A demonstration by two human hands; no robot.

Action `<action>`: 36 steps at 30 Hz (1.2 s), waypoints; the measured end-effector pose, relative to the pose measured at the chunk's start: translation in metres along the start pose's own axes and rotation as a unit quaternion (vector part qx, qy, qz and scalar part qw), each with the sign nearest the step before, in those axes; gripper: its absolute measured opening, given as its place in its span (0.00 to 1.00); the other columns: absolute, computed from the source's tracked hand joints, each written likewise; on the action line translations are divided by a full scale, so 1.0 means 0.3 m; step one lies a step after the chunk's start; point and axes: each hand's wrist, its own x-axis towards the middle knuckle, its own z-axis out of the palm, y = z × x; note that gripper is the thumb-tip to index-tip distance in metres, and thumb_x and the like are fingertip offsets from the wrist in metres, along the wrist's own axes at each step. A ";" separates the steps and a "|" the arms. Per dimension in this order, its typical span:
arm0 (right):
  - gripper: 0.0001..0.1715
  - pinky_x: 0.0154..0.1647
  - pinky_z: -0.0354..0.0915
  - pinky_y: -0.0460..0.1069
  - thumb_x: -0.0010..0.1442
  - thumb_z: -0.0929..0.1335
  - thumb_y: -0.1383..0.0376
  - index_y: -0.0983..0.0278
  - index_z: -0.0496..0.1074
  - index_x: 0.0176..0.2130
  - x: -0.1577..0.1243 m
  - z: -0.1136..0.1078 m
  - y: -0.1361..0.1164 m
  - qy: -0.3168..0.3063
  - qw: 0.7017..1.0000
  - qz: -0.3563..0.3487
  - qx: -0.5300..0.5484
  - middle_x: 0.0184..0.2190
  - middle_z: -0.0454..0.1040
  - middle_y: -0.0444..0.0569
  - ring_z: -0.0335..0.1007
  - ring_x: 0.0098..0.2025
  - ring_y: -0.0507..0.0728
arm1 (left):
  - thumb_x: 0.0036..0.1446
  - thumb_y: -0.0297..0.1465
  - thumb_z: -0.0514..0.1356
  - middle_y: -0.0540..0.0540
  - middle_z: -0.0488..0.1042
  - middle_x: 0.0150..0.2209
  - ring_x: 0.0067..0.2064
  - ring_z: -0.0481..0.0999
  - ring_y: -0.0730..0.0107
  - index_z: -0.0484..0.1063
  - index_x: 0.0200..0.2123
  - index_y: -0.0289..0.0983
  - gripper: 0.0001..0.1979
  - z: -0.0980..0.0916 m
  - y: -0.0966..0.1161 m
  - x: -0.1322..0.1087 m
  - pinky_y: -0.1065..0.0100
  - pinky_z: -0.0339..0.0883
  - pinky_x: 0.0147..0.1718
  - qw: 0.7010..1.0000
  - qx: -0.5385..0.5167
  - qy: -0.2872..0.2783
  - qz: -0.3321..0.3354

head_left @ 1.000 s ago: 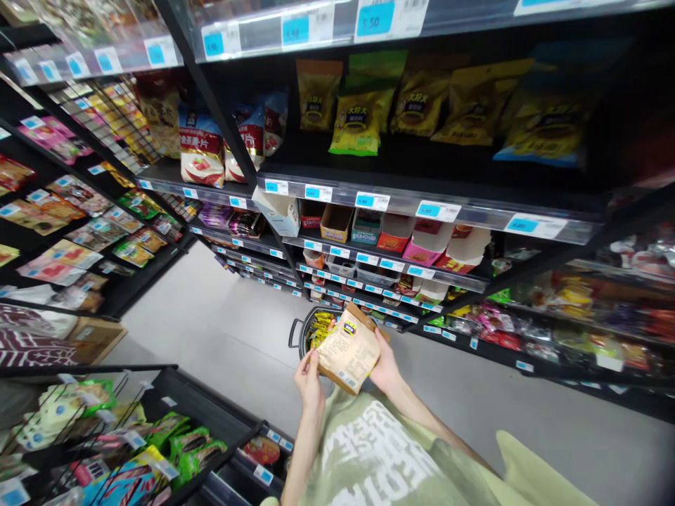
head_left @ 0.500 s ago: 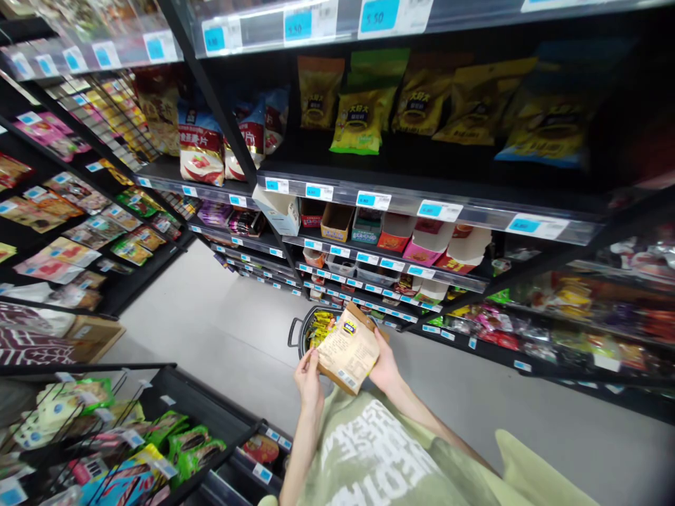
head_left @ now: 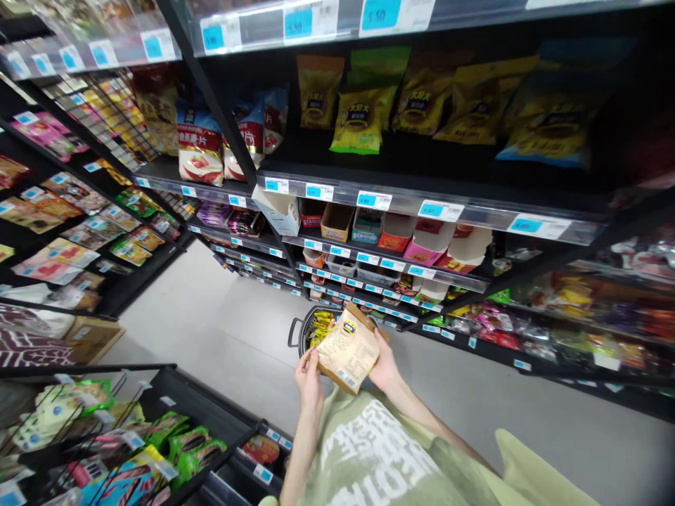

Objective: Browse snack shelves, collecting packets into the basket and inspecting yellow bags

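Note:
Between my two hands is a brown and beige snack bag (head_left: pixel 348 349), its printed back with small text and a barcode facing up toward me. My left hand (head_left: pixel 309 372) pinches its left edge between thumb and fingers. Wrapped round the right edge is my right hand (head_left: pixel 386 362), with some fingers hidden beneath the bag. Below the bag, a dark shopping basket (head_left: pixel 303 330) with a black handle shows in part. Several small yellow packets (head_left: pixel 321 325) lie inside it; the bag covers the rest.
Ahead, a black shelf (head_left: pixel 316 154) holds yellow and green snack bags (head_left: pixel 360 119) and oatmeal bags (head_left: pixel 200 144). Open cartons (head_left: pixel 337 221) fill the level below. A display rack (head_left: pixel 179 400) stands at lower left, a cardboard box (head_left: pixel 95 339) behind it. Grey floor (head_left: pixel 211 309) runs between the shelves.

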 end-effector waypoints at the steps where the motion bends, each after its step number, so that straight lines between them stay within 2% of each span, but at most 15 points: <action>1: 0.17 0.56 0.72 0.62 0.68 0.66 0.56 0.65 0.77 0.46 0.002 -0.002 0.000 0.002 1.000 0.000 0.002 0.41 0.84 0.52 0.78 0.53 0.64 | 0.41 0.39 0.77 0.40 0.82 0.41 0.39 0.81 0.66 0.80 0.40 0.34 0.24 0.000 0.001 -0.001 0.70 0.72 0.37 1.000 0.004 -0.001 0.003; 9: 0.16 0.56 0.72 0.62 0.68 0.65 0.56 0.63 0.77 0.45 0.010 -0.007 0.001 0.013 1.000 -0.008 -0.006 0.41 0.84 0.50 0.78 0.53 0.64 | 0.42 0.40 0.77 0.38 0.83 0.42 0.42 0.82 0.63 0.80 0.43 0.34 0.25 -0.004 0.002 0.000 0.70 0.73 0.40 0.999 0.034 -0.009 0.025; 16: 0.16 0.55 0.73 0.61 0.68 0.65 0.56 0.63 0.77 0.45 0.015 -0.008 0.003 0.014 1.000 -0.002 -0.001 0.40 0.84 0.49 0.79 0.51 0.63 | 0.41 0.40 0.77 0.37 0.83 0.41 0.41 0.82 0.63 0.81 0.41 0.33 0.25 -0.006 -0.006 0.007 0.68 0.74 0.40 0.998 0.044 0.007 0.046; 23: 0.16 0.56 0.72 0.61 0.68 0.66 0.56 0.63 0.77 0.45 0.009 -0.009 0.005 0.008 1.000 -0.004 0.002 0.41 0.84 0.50 0.78 0.52 0.64 | 0.40 0.39 0.77 0.38 0.83 0.39 0.39 0.82 0.62 0.81 0.40 0.33 0.24 -0.003 -0.010 0.012 0.67 0.74 0.38 0.999 0.040 0.010 0.036; 26: 0.16 0.55 0.72 0.61 0.68 0.65 0.56 0.63 0.77 0.44 0.002 -0.001 0.002 0.013 1.000 -0.009 -0.003 0.41 0.84 0.49 0.78 0.52 0.64 | 0.45 0.41 0.74 0.36 0.83 0.41 0.42 0.82 0.58 0.80 0.43 0.33 0.24 -0.009 -0.012 0.010 0.63 0.75 0.42 0.996 0.072 -0.006 0.057; 28: 0.16 0.55 0.73 0.61 0.68 0.64 0.57 0.62 0.77 0.44 -0.003 0.005 -0.002 0.018 1.000 -0.013 -0.002 0.40 0.84 0.49 0.79 0.51 0.63 | 0.52 0.40 0.69 0.35 0.81 0.47 0.50 0.81 0.53 0.80 0.47 0.34 0.21 -0.018 -0.010 0.005 0.58 0.73 0.50 0.986 0.121 -0.041 0.104; 30: 0.16 0.55 0.73 0.60 0.69 0.63 0.57 0.62 0.77 0.44 -0.008 0.010 -0.008 0.026 1.000 -0.014 -0.002 0.39 0.84 0.48 0.80 0.50 0.62 | 0.57 0.33 0.63 0.35 0.77 0.56 0.60 0.75 0.51 0.79 0.51 0.37 0.18 -0.030 -0.004 -0.004 0.52 0.66 0.61 0.954 0.202 -0.108 0.192; 31: 0.17 0.56 0.73 0.60 0.70 0.63 0.56 0.61 0.77 0.44 -0.010 0.011 -0.012 0.029 0.999 -0.013 -0.002 0.39 0.84 0.48 0.80 0.49 0.62 | 0.57 0.28 0.61 0.37 0.73 0.61 0.65 0.69 0.51 0.78 0.54 0.39 0.20 -0.036 -0.002 -0.008 0.50 0.60 0.65 0.925 0.251 -0.145 0.246; 33: 0.18 0.57 0.72 0.60 0.70 0.62 0.55 0.60 0.77 0.43 -0.012 0.010 -0.018 0.032 0.999 -0.011 -0.006 0.38 0.84 0.48 0.80 0.48 0.63 | 0.52 0.20 0.57 0.42 0.63 0.69 0.72 0.57 0.51 0.76 0.58 0.43 0.30 -0.050 0.000 -0.015 0.47 0.50 0.70 0.848 0.350 -0.202 0.342; 35: 0.19 0.57 0.72 0.62 0.70 0.62 0.54 0.59 0.77 0.43 -0.011 0.006 -0.022 0.031 0.999 -0.012 -0.011 0.36 0.84 0.48 0.80 0.47 0.64 | 0.49 0.16 0.56 0.45 0.56 0.72 0.74 0.48 0.50 0.74 0.60 0.46 0.36 -0.063 -0.006 -0.020 0.43 0.44 0.71 0.780 0.431 -0.206 0.405; 36: 0.19 0.57 0.72 0.62 0.70 0.61 0.54 0.59 0.77 0.44 -0.010 0.003 -0.023 0.030 0.999 -0.011 -0.013 0.36 0.84 0.49 0.80 0.48 0.65 | 0.50 0.16 0.56 0.45 0.54 0.73 0.75 0.45 0.48 0.73 0.61 0.47 0.36 -0.069 -0.011 -0.020 0.41 0.42 0.71 0.755 0.461 -0.196 0.422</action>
